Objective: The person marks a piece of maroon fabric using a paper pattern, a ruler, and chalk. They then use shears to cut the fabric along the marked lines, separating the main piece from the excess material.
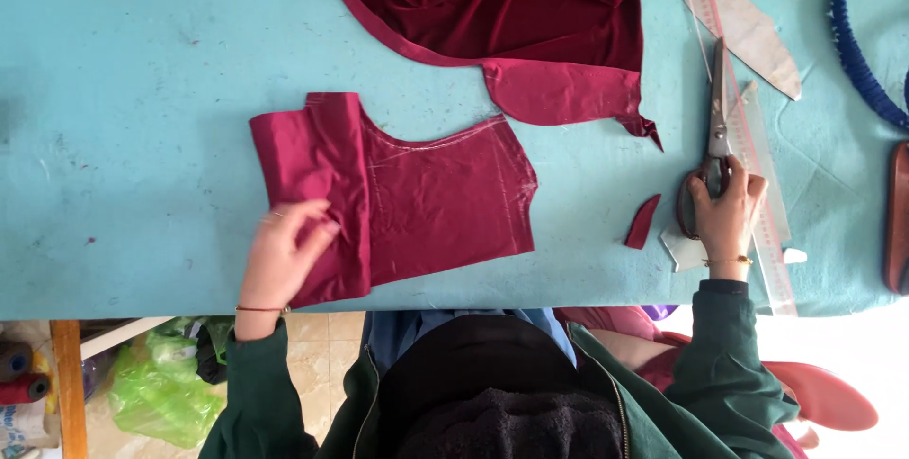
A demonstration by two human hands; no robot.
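A cut piece of dark red fabric [436, 198] lies flat on the turquoise table [142, 90], its left part folded over. My left hand [284, 251] rests on that folded flap, fingers pinching its edge. My right hand [727, 217] grips the handles of large tailor's scissors [718, 108], which lie on the table with blades pointing away from me. A small red fabric scrap [643, 222] sits just left of the scissors' handles.
A large heap of dark red velvet [502, 4] spreads across the far middle. Clear rulers and a curved pattern template [748, 18] lie under and beyond the scissors. A blue cord loop [857, 42] is at far right. Green plastic bags [161, 383] are on the floor.
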